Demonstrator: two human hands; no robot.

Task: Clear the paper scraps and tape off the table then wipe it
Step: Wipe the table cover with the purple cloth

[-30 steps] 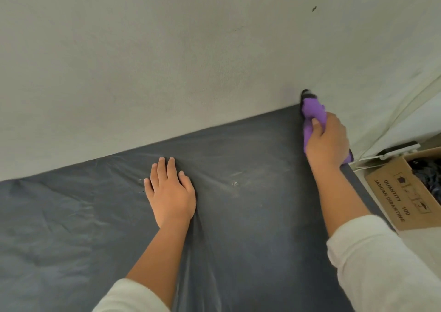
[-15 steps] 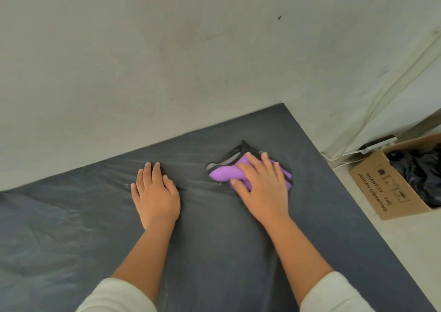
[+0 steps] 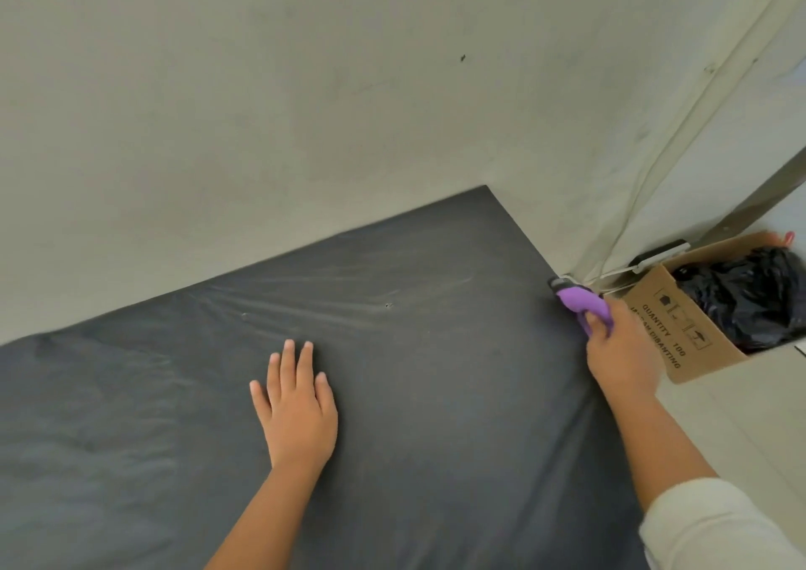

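Illumination is soft, even and moderately dim, with no distinct source identified. A faint sheen is seen on the wrinkled dark table cover; no hard glare is recorded. Only a weak shadow is cast beneath the left hand. Straight lines are bowed by wide-angle distortion near the edges. Slight overall softness is noted.
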